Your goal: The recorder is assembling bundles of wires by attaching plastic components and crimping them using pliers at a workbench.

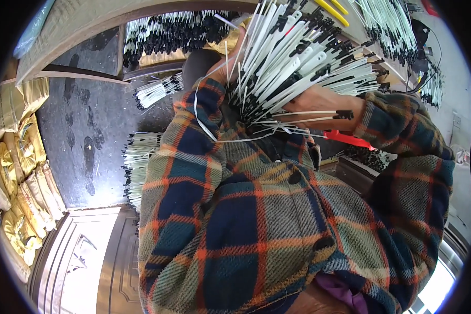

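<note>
In front of my chest is a large fanned bundle of thin white strips with black ends. My left hand is closed against its left side, the fingers partly hidden behind the strips. From the right, my right hand wraps round the bundle's lower part, and its fingertips are covered. A narrow white tie band hangs in a loose loop from beside my left wrist and runs across below the bundle. A few single strips stick out sideways over my right hand.
Small bundles of similar strips lie at the left, and more are stacked beside my left arm. Others fill the bench at the back and upper right. A red object is under my right wrist. Golden sacks line the far left.
</note>
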`<move>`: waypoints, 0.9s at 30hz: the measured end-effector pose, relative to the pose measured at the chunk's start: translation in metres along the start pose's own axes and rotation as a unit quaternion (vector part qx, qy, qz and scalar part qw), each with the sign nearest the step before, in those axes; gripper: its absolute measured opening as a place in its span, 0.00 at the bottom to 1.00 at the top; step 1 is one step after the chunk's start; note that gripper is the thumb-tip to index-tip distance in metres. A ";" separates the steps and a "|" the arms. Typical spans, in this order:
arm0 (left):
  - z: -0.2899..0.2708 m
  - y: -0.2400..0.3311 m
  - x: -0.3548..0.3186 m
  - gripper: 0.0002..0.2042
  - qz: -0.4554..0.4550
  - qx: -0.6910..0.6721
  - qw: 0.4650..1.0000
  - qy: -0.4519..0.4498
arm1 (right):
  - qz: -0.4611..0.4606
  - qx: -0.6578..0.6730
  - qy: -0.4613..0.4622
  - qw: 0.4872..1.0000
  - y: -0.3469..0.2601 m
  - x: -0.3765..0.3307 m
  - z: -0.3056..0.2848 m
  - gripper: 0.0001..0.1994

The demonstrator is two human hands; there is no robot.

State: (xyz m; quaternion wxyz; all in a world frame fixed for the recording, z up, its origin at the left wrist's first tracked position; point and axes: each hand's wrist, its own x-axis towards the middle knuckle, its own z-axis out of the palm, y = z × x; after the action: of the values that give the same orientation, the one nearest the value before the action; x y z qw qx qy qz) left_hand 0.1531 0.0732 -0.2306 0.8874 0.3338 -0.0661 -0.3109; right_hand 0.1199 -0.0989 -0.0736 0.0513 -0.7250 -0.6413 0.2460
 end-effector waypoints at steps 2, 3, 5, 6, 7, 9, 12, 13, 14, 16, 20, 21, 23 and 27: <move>0.000 -0.003 -0.003 0.39 -0.006 -0.010 1.000 0.001 | -0.004 -0.032 -0.031 0.999 0.001 0.001 0.002 0.08; 0.003 -0.004 -0.003 0.39 -0.008 -0.013 1.000 -0.002 | 0.000 -0.035 -0.032 0.999 0.002 -0.001 0.000 0.08; 0.007 -0.005 0.000 0.39 -0.014 -0.020 1.000 -0.010 | -0.016 -0.026 -0.114 0.993 0.004 -0.005 -0.003 0.08; 0.007 -0.006 -0.001 0.39 -0.017 -0.024 1.000 -0.008 | -0.008 0.019 -0.117 0.993 0.005 -0.005 -0.004 0.06; 0.006 -0.007 -0.002 0.39 -0.020 -0.028 0.999 -0.006 | -0.009 0.019 -0.118 0.993 0.006 -0.011 -0.002 0.06; 0.008 -0.010 -0.002 0.39 -0.030 -0.036 0.999 -0.008 | -0.005 -0.080 -0.073 0.994 0.007 -0.032 0.005 0.04; 0.007 -0.012 -0.001 0.39 -0.042 -0.048 0.998 -0.009 | 0.017 -0.272 -0.116 0.955 -0.026 -0.025 -0.032 0.03; 0.008 -0.013 -0.001 0.39 -0.046 -0.051 0.998 -0.010 | 0.057 -0.260 -0.136 0.954 -0.032 -0.026 -0.036 0.03; 0.008 -0.015 -0.001 0.39 -0.051 -0.054 0.997 -0.012 | 0.069 -0.235 -0.101 0.964 -0.036 -0.032 -0.034 0.04; 0.011 -0.017 0.001 0.39 -0.062 -0.060 0.996 -0.014 | 0.081 -0.180 -0.100 0.975 -0.037 -0.033 -0.039 0.06; 0.015 -0.024 0.001 0.38 -0.087 -0.070 0.994 -0.015 | 0.085 -0.018 -0.058 0.995 -0.031 -0.033 -0.060 0.11; 0.017 -0.025 0.003 0.38 -0.094 -0.072 0.993 -0.019 | 0.141 0.047 0.026 0.989 -0.032 -0.034 -0.059 0.11; 0.020 -0.027 0.009 0.38 -0.107 -0.077 0.991 -0.028 | 0.165 0.065 0.020 0.984 -0.035 -0.038 -0.072 0.11; 0.022 -0.031 0.014 0.38 -0.132 -0.084 0.987 -0.031 | 0.213 0.172 0.028 0.961 -0.044 -0.048 -0.081 0.10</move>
State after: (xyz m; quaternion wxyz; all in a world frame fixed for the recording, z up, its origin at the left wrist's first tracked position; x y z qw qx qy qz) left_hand 0.1411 0.0348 -0.2339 0.8609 0.2538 -0.0227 -0.4404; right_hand 0.1119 -0.1174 0.0286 0.1392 -0.8319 -0.4183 0.3371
